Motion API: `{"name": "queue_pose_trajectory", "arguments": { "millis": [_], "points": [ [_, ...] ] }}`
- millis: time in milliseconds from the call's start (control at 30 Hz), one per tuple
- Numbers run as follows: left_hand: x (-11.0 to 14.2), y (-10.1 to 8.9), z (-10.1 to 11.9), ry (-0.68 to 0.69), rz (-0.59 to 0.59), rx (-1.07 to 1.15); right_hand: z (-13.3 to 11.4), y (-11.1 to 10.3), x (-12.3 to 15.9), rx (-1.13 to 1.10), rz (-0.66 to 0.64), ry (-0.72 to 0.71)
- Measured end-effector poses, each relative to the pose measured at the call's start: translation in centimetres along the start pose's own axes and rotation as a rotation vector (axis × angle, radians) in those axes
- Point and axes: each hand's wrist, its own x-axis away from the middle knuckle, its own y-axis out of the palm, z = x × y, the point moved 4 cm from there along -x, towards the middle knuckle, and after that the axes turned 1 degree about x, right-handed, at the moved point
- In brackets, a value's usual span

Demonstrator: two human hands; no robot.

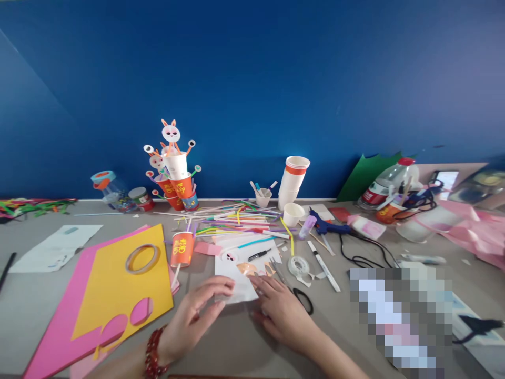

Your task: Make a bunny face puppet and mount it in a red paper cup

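Has the left hand over the left edge of the white sheet, thumb and fingers loosely parted, unclenched, with a red bracelet at the wrist. Lays the right hand palm down along the sheet's right edge, fingers close to a peach paper piece on top; cannot tell whether pinching or merely resting, with fingertips partly hidden. Just right of the sheet, shows scissors, partly covered by the right hand, and beyond those a tape roll and a white marker. At the sheet's far edge, shows a small rabbit face, too small to read well. Left of the sheet, has an orange cup, then a yellow sheet. Beyond the sheet, shows tangled colored sticks, hard to count, and rabbit-topped cups, partly overlapping. Far right of the sheet, cannot make out anything under a pixelated patch; farther right, shows crumpled pink paper, cut off by the view.
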Motion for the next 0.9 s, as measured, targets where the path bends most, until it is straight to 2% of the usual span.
{"name": "queue_pose_trajectory", "arguments": {
  "millis": [100, 167, 233, 267, 367, 433, 500, 667, 767, 900],
  "points": [
    [-0.5, -0.3, -0.1, 0.024, 0.042, 0.068, 0.1, 0.4, -0.4, 0.022, -0.008, -0.008],
    [-0.6, -0.5, -0.2, 0.107, 0.057, 0.018, 0.3, 0.6, -0.7, 0.034, -0.016, -0.022],
    [-0.1, -0.1, -0.4, 0.234, 0.02, -0.086, 0.5, 0.7, -0.9, 0.041, 0.001, -0.024],
    [0.2, 0.3, -0.4, 0.317, -0.035, -0.143, 0.6, 0.7, -1.0, 0.041, 0.016, -0.02],
    [1.8, 2.5, -0.4, 0.611, -0.321, -0.285, 0.8, 1.0, -1.2, 0.038, 0.043, -0.025],
    [2.2, 3.7, -0.7, 0.679, -0.441, -0.363, 0.8, 1.1, -1.3, 0.043, 0.042, -0.041],
    [1.6, 4.3, -1.1, 0.589, -0.426, -0.46, 0.7, 1.0, -1.4, 0.054, 0.047, -0.045],
    [-0.4, 4.6, -2.2, 0.25, -0.267, -0.721, 0.8, -0.1, -2.1, 0.052, 0.054, -0.007],
    [-0.6, 5.0, -2.6, 0.195, -0.23, -0.768, 1.0, -0.9, -2.7, 0.094, 0.065, -0.017],
    [-0.4, 4.8, -2.7, 0.221, -0.208, -0.743, 1.7, -0.9, -3.3, 0.169, 0.048, -0.053]
  ]
}}
